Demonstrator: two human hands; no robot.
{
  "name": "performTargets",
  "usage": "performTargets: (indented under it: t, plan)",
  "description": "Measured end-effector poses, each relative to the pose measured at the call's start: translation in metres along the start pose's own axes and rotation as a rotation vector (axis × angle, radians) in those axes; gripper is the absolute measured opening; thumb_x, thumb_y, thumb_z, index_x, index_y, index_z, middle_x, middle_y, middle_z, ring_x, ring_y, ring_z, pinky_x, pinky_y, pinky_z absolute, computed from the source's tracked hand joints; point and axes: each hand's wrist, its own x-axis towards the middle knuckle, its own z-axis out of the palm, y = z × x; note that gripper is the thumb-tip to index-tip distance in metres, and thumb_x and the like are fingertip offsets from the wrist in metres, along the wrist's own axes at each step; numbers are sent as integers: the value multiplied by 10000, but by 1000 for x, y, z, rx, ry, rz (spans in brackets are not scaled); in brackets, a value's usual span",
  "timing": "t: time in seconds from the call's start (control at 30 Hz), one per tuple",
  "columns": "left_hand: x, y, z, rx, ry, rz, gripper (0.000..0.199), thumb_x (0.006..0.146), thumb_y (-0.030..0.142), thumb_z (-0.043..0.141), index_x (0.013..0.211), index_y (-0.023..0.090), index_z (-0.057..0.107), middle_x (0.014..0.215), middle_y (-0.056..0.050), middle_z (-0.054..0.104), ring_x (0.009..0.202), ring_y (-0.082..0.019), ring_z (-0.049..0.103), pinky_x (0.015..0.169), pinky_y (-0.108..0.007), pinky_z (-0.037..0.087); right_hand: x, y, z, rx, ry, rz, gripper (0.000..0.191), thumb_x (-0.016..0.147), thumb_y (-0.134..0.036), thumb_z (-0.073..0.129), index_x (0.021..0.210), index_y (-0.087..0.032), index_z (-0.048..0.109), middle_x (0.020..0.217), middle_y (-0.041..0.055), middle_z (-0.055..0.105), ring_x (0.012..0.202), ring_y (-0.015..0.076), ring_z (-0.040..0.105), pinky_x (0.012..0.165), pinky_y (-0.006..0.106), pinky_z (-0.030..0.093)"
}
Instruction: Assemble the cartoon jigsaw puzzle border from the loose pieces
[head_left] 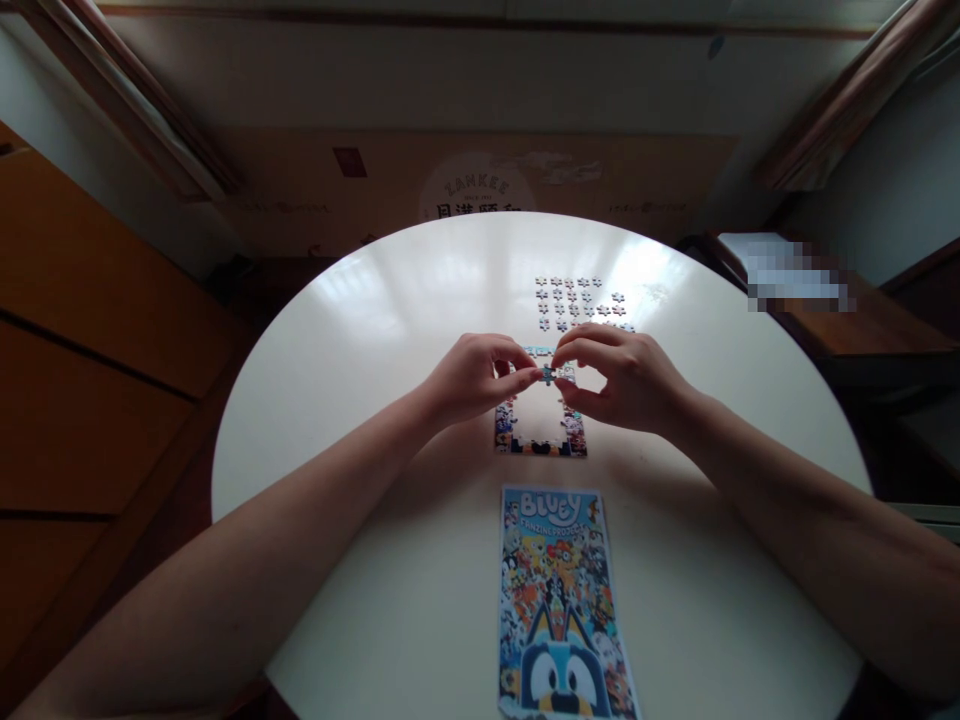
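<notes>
A small bluish jigsaw piece (547, 374) is held over the upper part of a partly joined puzzle frame (540, 449). My left hand (484, 375) pinches its left side between thumb and forefinger. On the other side, the fingertips of my right hand (626, 375) close on its right edge, with the remaining fingers curled. The frame forms a rectangular border around bare table, and my hands hide parts of its sides and top. Beyond my right hand, loose jigsaw pieces (571, 297) lie spread in rough rows.
Nearer to me on the round white table (360, 350) lies a colourful Bluey picture sheet (559, 600). A brown side table (862, 320) stands at the right, and wooden panels (82, 400) are on the left. A printed box or board (300, 180) is behind the table.
</notes>
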Motion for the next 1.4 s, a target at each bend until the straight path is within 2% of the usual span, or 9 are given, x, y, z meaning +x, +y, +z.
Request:
performTargets:
  t: [0.53,0.73,0.97,1.17,1.4]
  plan:
    - [0,-1,2,132,41,99,112,823,268,700,829,176,763,801,-44,730,624,-116,614,604,-259,501,-5,4,-2,70,-13,105,126,840,-280,648,936,-205,683,994,52,702,731,166,628,622,320,501]
    - [1,0,2,168,65,118,97,815,266,711,809,178,752,802,-36,728,618,-113,608,627,-265,503,-6,4,-1,84,-11,149,133,833,-296,653,928,-210,687,1004,47,693,725,164,620,567,306,450]
    - [1,-1,2,187,105,163,135,799,251,740,898,161,755,886,-47,732,622,-106,608,635,-261,503,-6,4,0,94,0,147,141,820,-278,658,934,-203,691,979,43,696,731,165,614,577,307,448]
    - [1,-3,0,160,80,173,134,808,259,740,908,171,760,904,-45,736,629,-107,630,645,-262,532,-6,3,0,113,5,147,133,824,-276,661,935,-210,686,990,43,689,725,158,613,556,294,439]
    - [-1,-3,-4,149,18,236,116,845,272,728,919,188,756,913,-54,740,640,-103,647,620,-248,547,-6,9,2,247,-12,62,129,865,-268,665,970,-193,669,947,44,685,690,125,599,561,268,474]
